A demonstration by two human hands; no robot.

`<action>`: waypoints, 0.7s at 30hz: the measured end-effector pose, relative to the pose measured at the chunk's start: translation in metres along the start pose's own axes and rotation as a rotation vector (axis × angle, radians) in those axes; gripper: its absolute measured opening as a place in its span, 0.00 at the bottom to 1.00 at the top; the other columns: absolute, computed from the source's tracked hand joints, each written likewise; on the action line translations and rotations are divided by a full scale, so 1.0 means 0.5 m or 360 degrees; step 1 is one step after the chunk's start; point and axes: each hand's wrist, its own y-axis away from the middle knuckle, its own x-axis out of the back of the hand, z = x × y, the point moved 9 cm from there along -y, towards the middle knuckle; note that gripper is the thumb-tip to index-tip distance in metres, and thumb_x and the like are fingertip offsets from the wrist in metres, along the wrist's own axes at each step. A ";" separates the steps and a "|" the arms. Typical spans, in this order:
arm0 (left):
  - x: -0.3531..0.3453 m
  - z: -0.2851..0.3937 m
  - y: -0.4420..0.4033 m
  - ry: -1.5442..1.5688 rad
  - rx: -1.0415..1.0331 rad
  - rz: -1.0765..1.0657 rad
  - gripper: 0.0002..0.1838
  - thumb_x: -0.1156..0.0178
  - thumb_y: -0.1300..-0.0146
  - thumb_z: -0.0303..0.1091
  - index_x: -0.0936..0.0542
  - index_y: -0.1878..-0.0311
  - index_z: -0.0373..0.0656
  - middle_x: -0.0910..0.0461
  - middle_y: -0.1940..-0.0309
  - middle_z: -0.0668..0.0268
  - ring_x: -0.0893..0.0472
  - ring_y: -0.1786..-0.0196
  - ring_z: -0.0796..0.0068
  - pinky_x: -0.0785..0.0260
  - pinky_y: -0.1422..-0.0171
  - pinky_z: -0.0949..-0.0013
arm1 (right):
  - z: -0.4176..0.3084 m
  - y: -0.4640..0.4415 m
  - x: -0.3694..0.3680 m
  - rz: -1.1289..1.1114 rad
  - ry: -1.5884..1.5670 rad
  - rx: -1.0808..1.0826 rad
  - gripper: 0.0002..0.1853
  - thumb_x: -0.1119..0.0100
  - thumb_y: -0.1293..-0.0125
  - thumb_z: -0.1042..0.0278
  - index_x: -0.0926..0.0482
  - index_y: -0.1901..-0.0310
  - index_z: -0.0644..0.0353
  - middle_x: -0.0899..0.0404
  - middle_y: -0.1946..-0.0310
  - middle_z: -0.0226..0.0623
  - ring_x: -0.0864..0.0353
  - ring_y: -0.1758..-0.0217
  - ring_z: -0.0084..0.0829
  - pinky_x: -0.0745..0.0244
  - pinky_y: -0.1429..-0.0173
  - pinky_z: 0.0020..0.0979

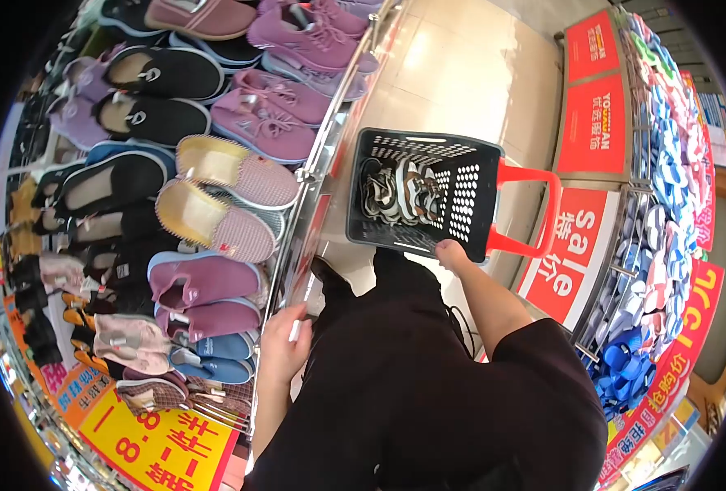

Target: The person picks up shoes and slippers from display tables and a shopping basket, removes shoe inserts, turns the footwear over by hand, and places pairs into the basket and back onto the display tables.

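Note:
A black shopping basket (369,231) with a red handle (549,214) is in front of my legs. My right hand (451,254) is closed on the near rim of the basket. Inside it lies a pair of brown, black and white sneakers (412,192). Beside the shoe rack, my left hand (287,342) has its fingers curled around a small white object (296,330), too small to name. Closest to that hand are blue slip-on shoes (215,364) and purple slip-on shoes (211,317) on the rack.
On my left, a metal rack edge (301,196) borders rows of shoes, with a yellow price sign (162,442) at its near end. To the right stand bins of slippers (649,237) with a red sale sign (569,245). A tiled floor (453,65) runs between them.

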 end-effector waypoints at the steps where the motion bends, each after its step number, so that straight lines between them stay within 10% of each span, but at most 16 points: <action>1: -0.030 0.001 -0.019 -0.0089 0.0017 -0.0123 0.19 0.37 0.43 0.28 0.23 0.47 0.39 0.19 0.56 0.53 0.19 0.54 0.52 0.28 0.49 0.58 | 0.002 -0.006 -0.003 -0.0001 -0.0065 0.0001 0.09 0.49 0.38 0.66 0.21 0.67 0.61 0.23 0.78 0.32 0.24 0.78 0.26 0.28 0.75 0.29; 13: -0.152 -0.047 -0.043 -0.0560 0.0369 -0.0591 0.31 0.36 0.40 0.40 0.31 0.36 0.36 0.23 0.49 0.44 0.22 0.49 0.43 0.29 0.44 0.52 | 0.019 -0.030 0.052 -0.0148 -0.0245 -0.0099 0.14 0.48 0.35 0.67 0.20 0.51 0.60 0.20 0.70 0.34 0.23 0.73 0.24 0.24 0.70 0.28; 20: -0.149 -0.015 -0.023 -0.0505 0.0316 -0.0411 0.30 0.35 0.42 0.40 0.30 0.38 0.39 0.21 0.52 0.48 0.20 0.53 0.46 0.28 0.47 0.51 | 0.070 -0.076 0.072 -0.0142 -0.0396 -0.0138 0.18 0.46 0.32 0.59 0.30 0.79 0.57 0.34 0.88 0.31 0.31 0.85 0.29 0.37 0.83 0.34; 21: -0.152 -0.023 -0.012 -0.0506 0.0417 -0.0460 0.30 0.36 0.41 0.42 0.30 0.38 0.40 0.21 0.54 0.48 0.22 0.51 0.45 0.29 0.47 0.50 | 0.120 -0.170 0.036 -0.0312 0.0015 0.0736 0.14 0.45 0.32 0.59 0.27 0.74 0.56 0.31 0.85 0.31 0.28 0.81 0.29 0.35 0.82 0.33</action>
